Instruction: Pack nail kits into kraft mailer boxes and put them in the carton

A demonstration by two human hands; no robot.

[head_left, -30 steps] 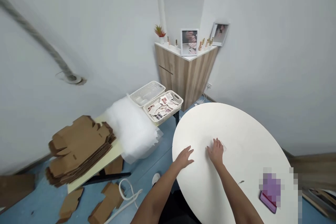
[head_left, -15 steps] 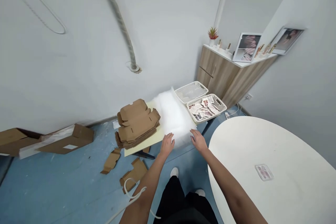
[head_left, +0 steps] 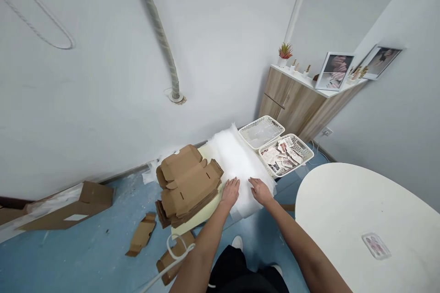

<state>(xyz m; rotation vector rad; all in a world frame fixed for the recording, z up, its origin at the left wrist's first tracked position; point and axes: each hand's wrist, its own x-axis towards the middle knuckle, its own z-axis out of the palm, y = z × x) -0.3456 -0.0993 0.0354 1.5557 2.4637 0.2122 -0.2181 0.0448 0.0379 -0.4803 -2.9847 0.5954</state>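
Both my hands rest on a stack of white translucent sheets [head_left: 232, 158] lying on a low pale-yellow table [head_left: 197, 217]. My left hand [head_left: 231, 192] lies flat on the near left part of the stack, fingers stretched out. My right hand [head_left: 260, 191] lies beside it on the near right part, fingers spread. Neither hand holds anything. A pile of flat brown cardboard box blanks [head_left: 187, 183] sits just left of my left hand on the same table.
Two white baskets stand behind the sheets, one nearly bare [head_left: 261, 130], one full of small packets [head_left: 287, 154]. A round white table [head_left: 343, 219] with a small clear packet [head_left: 376, 245] is at right. Cardboard scraps [head_left: 141, 234] and boxes [head_left: 68, 208] lie on the blue floor. A wooden cabinet [head_left: 295, 103] fills the corner.
My hands left the round white table, where the small clear packet stays, and swung left to the sheet stack. My view turned left with them and moved closer.
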